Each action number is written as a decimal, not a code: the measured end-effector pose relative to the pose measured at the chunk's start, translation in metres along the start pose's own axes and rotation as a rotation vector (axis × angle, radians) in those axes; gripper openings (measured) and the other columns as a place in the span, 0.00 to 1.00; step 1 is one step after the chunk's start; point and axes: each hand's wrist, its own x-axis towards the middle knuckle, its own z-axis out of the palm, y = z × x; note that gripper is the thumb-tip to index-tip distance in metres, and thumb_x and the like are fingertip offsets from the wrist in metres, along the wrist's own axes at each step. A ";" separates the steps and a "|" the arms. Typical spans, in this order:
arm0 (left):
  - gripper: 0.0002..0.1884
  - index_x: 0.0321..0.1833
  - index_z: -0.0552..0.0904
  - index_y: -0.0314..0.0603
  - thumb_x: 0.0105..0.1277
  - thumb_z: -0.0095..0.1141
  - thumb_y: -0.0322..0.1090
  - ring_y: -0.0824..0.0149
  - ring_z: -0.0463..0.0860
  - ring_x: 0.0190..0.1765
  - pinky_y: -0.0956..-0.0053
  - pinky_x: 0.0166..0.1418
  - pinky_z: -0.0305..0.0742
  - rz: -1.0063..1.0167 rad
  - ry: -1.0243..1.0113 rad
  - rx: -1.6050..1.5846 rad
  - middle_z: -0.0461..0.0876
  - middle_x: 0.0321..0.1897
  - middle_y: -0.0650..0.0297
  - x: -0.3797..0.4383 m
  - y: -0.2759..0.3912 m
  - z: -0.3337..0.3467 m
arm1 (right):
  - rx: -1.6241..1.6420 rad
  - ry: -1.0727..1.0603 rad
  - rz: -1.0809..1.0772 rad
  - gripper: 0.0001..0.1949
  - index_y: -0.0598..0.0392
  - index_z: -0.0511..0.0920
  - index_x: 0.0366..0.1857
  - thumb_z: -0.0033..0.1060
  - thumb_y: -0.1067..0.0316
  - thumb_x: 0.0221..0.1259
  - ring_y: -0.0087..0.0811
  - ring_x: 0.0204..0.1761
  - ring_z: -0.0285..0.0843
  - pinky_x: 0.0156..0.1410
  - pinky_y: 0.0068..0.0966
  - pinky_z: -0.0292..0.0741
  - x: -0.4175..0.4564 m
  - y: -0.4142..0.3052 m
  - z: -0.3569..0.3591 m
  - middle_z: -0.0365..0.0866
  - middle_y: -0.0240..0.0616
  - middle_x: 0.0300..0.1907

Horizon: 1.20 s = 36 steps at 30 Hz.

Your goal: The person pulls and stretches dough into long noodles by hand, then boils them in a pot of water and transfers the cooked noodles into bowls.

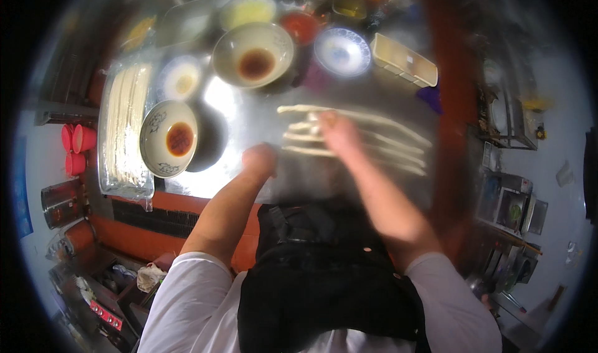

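Several long strands of dough (pixel 397 152) lie side by side on the metal worktop (pixel 252 115), right of centre. My right hand (pixel 338 131) is over their left part, fingers bent and blurred; whether it grips a strand cannot be told. To the left of the strands, my left hand (pixel 259 159) is curled low over the worktop near its front edge, its fingers mostly hidden. A patterned bowl with dark sauce (pixel 169 139) stands further left. Behind it is a larger bowl with brown sauce (pixel 253 55).
A plastic-wrapped tray of dough strips (pixel 125 129) lies at the left end. Along the back stand a small plate (pixel 180 79), a blue-rimmed bowl (pixel 342 52), a red container (pixel 299 27), a bowl of yellow food (pixel 249 11) and a cream plastic box (pixel 404 60).
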 end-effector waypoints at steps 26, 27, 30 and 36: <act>0.39 0.64 0.88 0.41 0.53 0.83 0.57 0.55 0.89 0.64 0.58 0.67 0.84 -0.015 -0.024 0.074 0.89 0.61 0.53 0.013 0.016 0.010 | -0.257 0.348 0.237 0.15 0.48 0.90 0.50 0.61 0.53 0.75 0.57 0.52 0.91 0.59 0.45 0.85 -0.131 0.247 -0.210 0.92 0.54 0.45; 0.37 0.64 0.88 0.43 0.53 0.82 0.56 0.54 0.88 0.65 0.57 0.67 0.85 -0.008 -0.070 0.098 0.89 0.61 0.54 0.028 -0.005 0.026 | -0.272 0.303 0.151 0.15 0.48 0.89 0.51 0.61 0.51 0.75 0.57 0.52 0.91 0.59 0.46 0.85 -0.116 0.225 -0.172 0.92 0.53 0.45; 0.37 0.62 0.87 0.42 0.52 0.84 0.54 0.52 0.88 0.64 0.57 0.67 0.85 -0.006 0.058 0.030 0.88 0.60 0.54 0.000 0.007 0.012 | -0.006 0.114 0.101 0.16 0.48 0.89 0.50 0.60 0.51 0.77 0.55 0.50 0.91 0.57 0.45 0.84 -0.090 0.138 -0.096 0.93 0.52 0.44; 0.43 0.63 0.80 0.39 0.47 0.87 0.53 0.48 0.86 0.64 0.57 0.68 0.83 -0.013 0.227 -0.206 0.87 0.58 0.49 -0.009 -0.013 0.023 | 0.218 -0.185 0.016 0.17 0.48 0.89 0.56 0.63 0.50 0.77 0.48 0.45 0.94 0.54 0.42 0.86 -0.041 0.021 0.032 0.93 0.53 0.44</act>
